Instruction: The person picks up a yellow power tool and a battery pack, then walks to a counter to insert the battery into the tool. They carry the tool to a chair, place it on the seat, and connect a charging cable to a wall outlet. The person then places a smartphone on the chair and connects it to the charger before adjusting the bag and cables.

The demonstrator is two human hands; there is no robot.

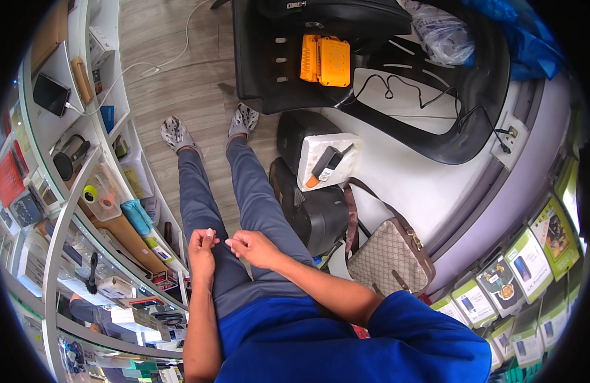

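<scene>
My left hand and my right hand are held close together over my lap, a small gap between them. Thumb and fingertips of the left are pinched together, pointing up. The right hand's fingers are curled, its thumb and forefinger pressed together toward the left. Anything between either set of fingertips is too small to make out. Below the hands are my legs in grey trousers. A glass display counter stands just left of my left hand.
A black plastic chair holds an orange case. Nearer are a white foam block with a dark device on it, and a patterned brown shoulder bag. Packaged accessories hang at the right. A wall socket has a cable plugged in.
</scene>
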